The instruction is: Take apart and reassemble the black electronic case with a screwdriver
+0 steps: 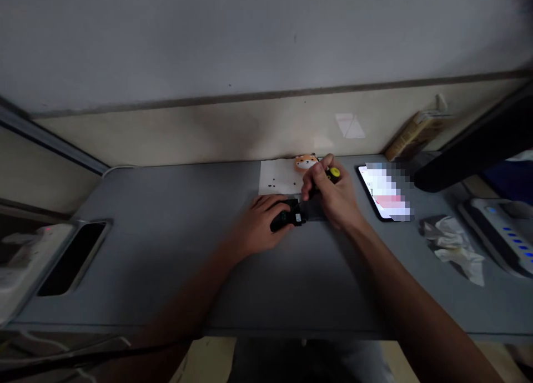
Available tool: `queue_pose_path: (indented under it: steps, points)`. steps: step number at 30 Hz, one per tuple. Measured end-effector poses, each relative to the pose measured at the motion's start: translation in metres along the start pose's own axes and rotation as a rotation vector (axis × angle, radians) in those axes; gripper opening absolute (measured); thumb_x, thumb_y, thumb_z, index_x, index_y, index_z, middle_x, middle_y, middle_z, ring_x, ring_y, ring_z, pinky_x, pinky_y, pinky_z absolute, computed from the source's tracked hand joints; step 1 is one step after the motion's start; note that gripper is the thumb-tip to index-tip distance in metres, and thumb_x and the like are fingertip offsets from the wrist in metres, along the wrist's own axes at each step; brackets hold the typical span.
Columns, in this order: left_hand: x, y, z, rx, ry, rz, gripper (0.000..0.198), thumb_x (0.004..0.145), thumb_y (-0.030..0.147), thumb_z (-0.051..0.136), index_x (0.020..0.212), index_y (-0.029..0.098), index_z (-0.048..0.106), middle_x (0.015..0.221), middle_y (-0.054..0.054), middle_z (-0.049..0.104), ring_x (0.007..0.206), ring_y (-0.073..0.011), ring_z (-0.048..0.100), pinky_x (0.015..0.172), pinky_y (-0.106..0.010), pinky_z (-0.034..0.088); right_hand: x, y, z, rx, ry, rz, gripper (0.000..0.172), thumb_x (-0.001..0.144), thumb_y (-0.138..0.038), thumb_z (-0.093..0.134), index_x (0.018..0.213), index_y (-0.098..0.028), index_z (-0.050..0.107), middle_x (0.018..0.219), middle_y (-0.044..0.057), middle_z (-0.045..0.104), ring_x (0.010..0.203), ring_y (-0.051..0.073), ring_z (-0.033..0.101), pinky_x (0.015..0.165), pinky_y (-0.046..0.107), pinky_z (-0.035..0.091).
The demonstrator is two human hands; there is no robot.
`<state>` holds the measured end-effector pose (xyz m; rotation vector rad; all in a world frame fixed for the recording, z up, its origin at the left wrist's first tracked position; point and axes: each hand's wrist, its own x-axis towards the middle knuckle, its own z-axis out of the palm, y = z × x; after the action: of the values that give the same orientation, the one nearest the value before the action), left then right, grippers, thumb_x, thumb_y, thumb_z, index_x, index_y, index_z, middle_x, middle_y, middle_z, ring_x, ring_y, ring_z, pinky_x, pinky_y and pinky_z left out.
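Note:
My left hand point(259, 225) is closed around a small black device point(283, 220) on the grey desk, its fingers lying over the top and near side. A small pale label shows on the device's right part; I cannot make out its exact kind. In my right hand point(336, 198) is a screwdriver point(334, 175) with a black handle and yellow end cap, tilted with its tip down at the device. The fingers partly cover the handle, and the tip's contact point is too small to tell. Just beyond, several tiny dark screw-like pieces point(271, 185) rest on a white paper point(280, 170).
An orange and white animal-face item point(307, 162) sits at the paper's far edge by the wall. Right of my hand lies a lit phone point(383, 197), then crumpled tissue point(456, 247) and a grey device with blue lights point(499, 230). A dark-screened phone point(73, 259) is at far left.

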<state>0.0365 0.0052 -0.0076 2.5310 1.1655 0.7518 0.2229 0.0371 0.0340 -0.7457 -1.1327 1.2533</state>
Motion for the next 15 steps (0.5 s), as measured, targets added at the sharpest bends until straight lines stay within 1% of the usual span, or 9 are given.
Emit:
queue_pose_path:
  steps: [2,3,5,7,9,11,12,13,15]
  points:
    - [0.001,-0.002,0.000,-0.040,-0.007,-0.005,0.016,0.091,0.026,0.068,0.106,0.023,0.064,0.129,-0.008,0.067,0.122,-0.0263,0.061,0.107,-0.046,0.048,0.002,0.001,0.000,-0.024,0.010,-0.045,0.049,0.078,-0.064,0.075,0.079,-0.026,0.043,0.060,-0.009,0.044,0.047,0.009,0.045,0.049,0.026,0.039]
    - [0.001,-0.003,0.000,-0.058,-0.012,-0.006,0.016,0.091,0.026,0.068,0.106,0.023,0.064,0.129,-0.007,0.067,0.122,-0.0261,0.061,0.106,-0.046,0.048,0.003,0.001,0.000,-0.011,0.007,-0.055,0.048,0.080,-0.069,0.070,0.082,-0.026,0.047,0.060,-0.009,0.044,0.048,0.010,0.045,0.050,0.027,0.039]
    - [0.003,-0.007,0.000,-0.086,-0.024,-0.007,0.015,0.091,0.026,0.069,0.106,0.024,0.064,0.131,-0.007,0.067,0.122,-0.0259,0.061,0.106,-0.047,0.048,0.004,-0.001,0.001,0.023,-0.014,-0.031,0.049,0.085,-0.075,0.056,0.091,-0.026,0.057,0.065,-0.005,0.049,0.055,0.012,0.051,0.056,0.029,0.043]
    - [0.004,-0.010,-0.001,-0.103,-0.049,0.005,0.016,0.092,0.027,0.068,0.107,0.024,0.064,0.133,-0.007,0.066,0.124,-0.0261,0.060,0.107,-0.047,0.048,0.004,-0.003,0.001,0.030,-0.034,0.010,0.050,0.090,-0.074,0.049,0.093,-0.026,0.063,0.073,-0.002,0.055,0.066,0.014,0.057,0.065,0.032,0.047]
    - [0.006,-0.011,-0.002,-0.109,-0.071,0.018,0.017,0.092,0.028,0.068,0.108,0.024,0.063,0.134,-0.008,0.065,0.125,-0.0264,0.060,0.108,-0.048,0.047,0.002,-0.005,0.001,0.025,-0.033,0.026,0.044,0.089,-0.069,0.058,0.086,-0.025,0.063,0.081,0.000,0.059,0.077,0.015,0.061,0.072,0.032,0.049]
    - [0.007,-0.011,-0.003,-0.106,-0.078,0.024,0.019,0.092,0.028,0.069,0.109,0.024,0.063,0.134,-0.008,0.065,0.124,-0.0263,0.060,0.108,-0.048,0.046,0.000,-0.005,0.001,0.050,-0.017,0.035,0.042,0.083,-0.065,0.070,0.080,-0.024,0.058,0.089,0.000,0.062,0.080,0.015,0.063,0.074,0.032,0.051]
    - [0.007,-0.010,-0.004,-0.102,-0.075,0.026,0.019,0.091,0.028,0.069,0.109,0.024,0.063,0.134,-0.008,0.065,0.123,-0.0261,0.060,0.108,-0.048,0.046,-0.001,-0.005,0.001,0.055,-0.012,0.043,0.044,0.080,-0.062,0.074,0.078,-0.024,0.054,0.088,-0.001,0.062,0.075,0.013,0.063,0.071,0.030,0.050]
    - [0.007,-0.009,-0.004,-0.095,-0.071,0.029,0.019,0.091,0.028,0.069,0.109,0.023,0.063,0.133,-0.008,0.065,0.122,-0.0258,0.061,0.108,-0.047,0.046,-0.001,-0.004,0.001,0.048,-0.008,0.049,0.046,0.078,-0.060,0.077,0.077,-0.024,0.050,0.084,-0.003,0.061,0.066,0.011,0.061,0.065,0.029,0.049]
    - [0.007,-0.007,-0.004,-0.068,-0.062,0.040,0.019,0.091,0.028,0.068,0.109,0.023,0.063,0.131,-0.008,0.066,0.120,-0.0256,0.061,0.107,-0.047,0.046,-0.001,-0.002,0.002,0.022,0.002,0.038,0.049,0.077,-0.059,0.079,0.076,-0.025,0.044,0.068,-0.008,0.052,0.048,0.007,0.047,0.051,0.025,0.040]
